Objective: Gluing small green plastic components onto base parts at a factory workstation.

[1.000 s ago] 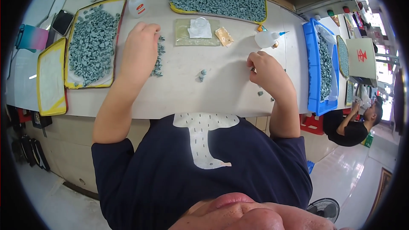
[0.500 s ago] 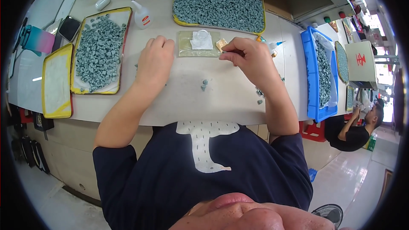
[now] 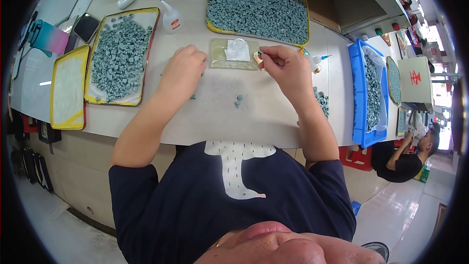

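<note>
My right hand [image 3: 289, 71] is closed, pinching a small dark piece [image 3: 260, 53] between thumb and forefinger. Its fingertips are over a small beige piece [image 3: 257, 59] at the right edge of a yellowish-green mat [image 3: 220, 62]. On that mat a clear round dish [image 3: 238, 44] sits on a white paper square [image 3: 236, 54]. My left hand [image 3: 185, 68] rests on the table with fingers curled down; what they hold, if anything, is hidden. A few grey-green stones [image 3: 238, 99] lie between my hands, and more stones [image 3: 321, 100] lie beside my right forearm.
Stone-filled trays stand at left [image 3: 122, 58] and back [image 3: 259, 7]; a blue tray [image 3: 360, 112] of stones is at right. Further left is a yellow-rimmed tray [image 3: 68, 90]. A white squeeze bottle [image 3: 171, 19] and phone [image 3: 86, 28] stand behind. Another person [image 3: 400, 159] sits at far right.
The view has shifted slightly. My right fingertips have moved a little away from me, up to the beige piece, and more stones show beside that forearm. My left hand has turned slightly.
</note>
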The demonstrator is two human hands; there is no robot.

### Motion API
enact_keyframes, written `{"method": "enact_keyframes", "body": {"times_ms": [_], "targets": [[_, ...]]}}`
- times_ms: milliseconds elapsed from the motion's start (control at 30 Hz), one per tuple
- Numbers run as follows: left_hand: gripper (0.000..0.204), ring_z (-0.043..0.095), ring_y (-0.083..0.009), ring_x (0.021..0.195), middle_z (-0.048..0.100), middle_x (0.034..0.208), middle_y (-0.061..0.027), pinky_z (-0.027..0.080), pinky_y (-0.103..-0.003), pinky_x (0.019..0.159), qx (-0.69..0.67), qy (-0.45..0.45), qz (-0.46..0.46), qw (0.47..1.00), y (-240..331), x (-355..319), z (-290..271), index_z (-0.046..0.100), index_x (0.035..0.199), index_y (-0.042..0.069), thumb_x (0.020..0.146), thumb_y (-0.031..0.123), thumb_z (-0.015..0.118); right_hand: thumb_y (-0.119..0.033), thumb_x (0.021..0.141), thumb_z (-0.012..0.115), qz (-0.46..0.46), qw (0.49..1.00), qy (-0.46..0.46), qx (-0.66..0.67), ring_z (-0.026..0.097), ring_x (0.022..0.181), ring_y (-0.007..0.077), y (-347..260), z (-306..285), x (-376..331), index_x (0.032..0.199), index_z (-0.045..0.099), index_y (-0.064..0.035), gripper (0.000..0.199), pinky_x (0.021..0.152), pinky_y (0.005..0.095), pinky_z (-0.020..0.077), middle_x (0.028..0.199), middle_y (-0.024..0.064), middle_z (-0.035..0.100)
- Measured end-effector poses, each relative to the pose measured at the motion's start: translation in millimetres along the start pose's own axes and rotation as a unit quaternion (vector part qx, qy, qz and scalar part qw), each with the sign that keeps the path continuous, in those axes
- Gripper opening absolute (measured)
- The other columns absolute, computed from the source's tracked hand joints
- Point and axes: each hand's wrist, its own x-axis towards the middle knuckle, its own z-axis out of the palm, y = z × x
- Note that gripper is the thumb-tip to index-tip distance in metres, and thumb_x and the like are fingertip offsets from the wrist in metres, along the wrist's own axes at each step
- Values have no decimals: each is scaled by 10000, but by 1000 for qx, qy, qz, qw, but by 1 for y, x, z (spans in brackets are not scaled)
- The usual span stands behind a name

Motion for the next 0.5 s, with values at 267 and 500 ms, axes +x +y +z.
{"method": "enact_keyframes", "body": {"times_ms": [267, 500], "targets": [[108, 558, -323, 867, 560, 857, -148, 483, -409, 770, 62, 7, 27, 998, 9, -4, -34, 615, 840, 15, 753, -3, 554, -37, 840, 668, -67, 994, 40, -79, 652, 692, 94, -31, -4, 2, 974, 686, 41, 156, 653, 208, 516, 797, 76, 694], [124, 561, -335, 870, 568, 859, -153, 483, -408, 770, 59, 38, 18, 997, 17, -3, -46, 600, 860, 9, 743, -13, 568, -24, 796, 686, -88, 993, 64, -34, 655, 677, 144, -40, -1, -3, 918, 694, 14, 128, 628, 243, 526, 781, 97, 678]]}}
